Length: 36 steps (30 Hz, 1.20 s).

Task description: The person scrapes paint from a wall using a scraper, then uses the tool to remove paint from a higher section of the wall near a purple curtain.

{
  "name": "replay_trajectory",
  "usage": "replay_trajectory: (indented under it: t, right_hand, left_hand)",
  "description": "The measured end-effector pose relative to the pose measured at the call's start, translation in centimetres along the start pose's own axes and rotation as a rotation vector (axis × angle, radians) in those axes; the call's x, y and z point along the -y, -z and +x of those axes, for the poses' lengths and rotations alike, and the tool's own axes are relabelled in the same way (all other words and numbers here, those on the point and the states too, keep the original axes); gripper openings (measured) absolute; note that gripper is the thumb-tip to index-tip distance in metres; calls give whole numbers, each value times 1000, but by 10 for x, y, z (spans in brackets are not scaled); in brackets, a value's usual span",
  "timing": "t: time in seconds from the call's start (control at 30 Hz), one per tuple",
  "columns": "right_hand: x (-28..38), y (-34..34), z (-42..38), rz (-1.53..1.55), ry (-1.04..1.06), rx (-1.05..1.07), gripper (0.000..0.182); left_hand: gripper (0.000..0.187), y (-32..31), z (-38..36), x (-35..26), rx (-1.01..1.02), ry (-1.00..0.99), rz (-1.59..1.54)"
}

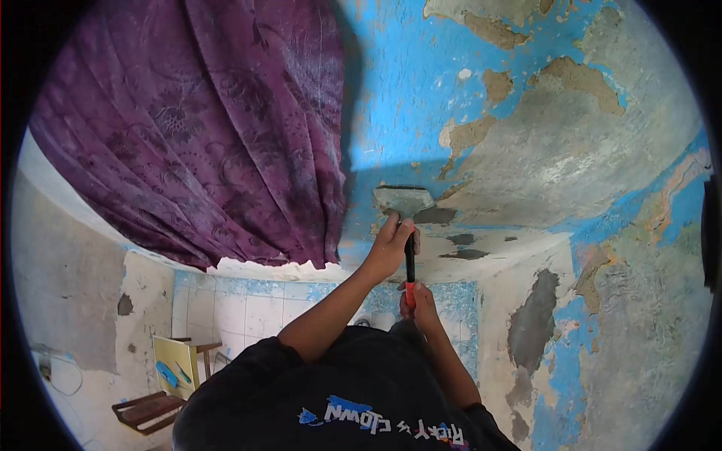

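Note:
A wide-bladed scraper point(406, 198) with a long black and red handle meets the wall at the middle of the view. My left hand point(389, 244) is closed around the upper handle, just below the blade. Lower down, near the handle's red end, my right hand point(423, 307) grips the same tool. Behind the blade is a wall point(398, 90) with peeling blue paint and bare grey and brown patches. The inner fingers of both hands are partly hidden by the handle.
A purple patterned curtain point(203, 128) hangs close on the left. Blue paint flecks lie along the tiled floor point(263, 308). At lower left stands a wooden chair point(150, 412) beside a yellowish board point(174, 357) bearing blue items. A cable point(71, 376) hangs at far left.

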State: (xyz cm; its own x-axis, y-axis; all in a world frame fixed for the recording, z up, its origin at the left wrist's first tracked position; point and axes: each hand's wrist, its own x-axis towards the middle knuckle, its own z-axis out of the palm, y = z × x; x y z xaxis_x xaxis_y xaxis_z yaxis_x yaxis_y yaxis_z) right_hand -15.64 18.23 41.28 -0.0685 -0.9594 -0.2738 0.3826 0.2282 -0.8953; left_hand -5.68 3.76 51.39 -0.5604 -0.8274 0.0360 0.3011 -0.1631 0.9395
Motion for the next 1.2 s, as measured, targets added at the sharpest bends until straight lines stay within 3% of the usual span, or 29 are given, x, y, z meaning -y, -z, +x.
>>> replay_trajectory:
  t: [0.07, 0.17, 0.27, 0.37, 0.57, 1.2]
  right_hand:
    - [-1, 2, 0, 78, -51, 45, 48]
    - [-8, -5, 0, -88, -28, -55, 49]
    - [-30, -10, 5, -223, 52, -126, 49]
    - [-39, -23, 9, -170, 74, -145, 47]
    - [-40, -37, 20, -356, 211, -257, 51]
    - [-45, -57, 10, -401, 182, -348, 50]
  left_hand:
    - [24, 1, -1, 2, -13, 29, 3]
    - [23, 5, -10, 7, -73, -19, 1]
    - [20, 16, -27, 14, -165, -127, 87]
    - [19, 18, -34, -1, -199, -120, 80]
    - [22, 30, -25, -6, -233, -182, 78]
    - [23, 34, -28, -19, -237, -118, 150]
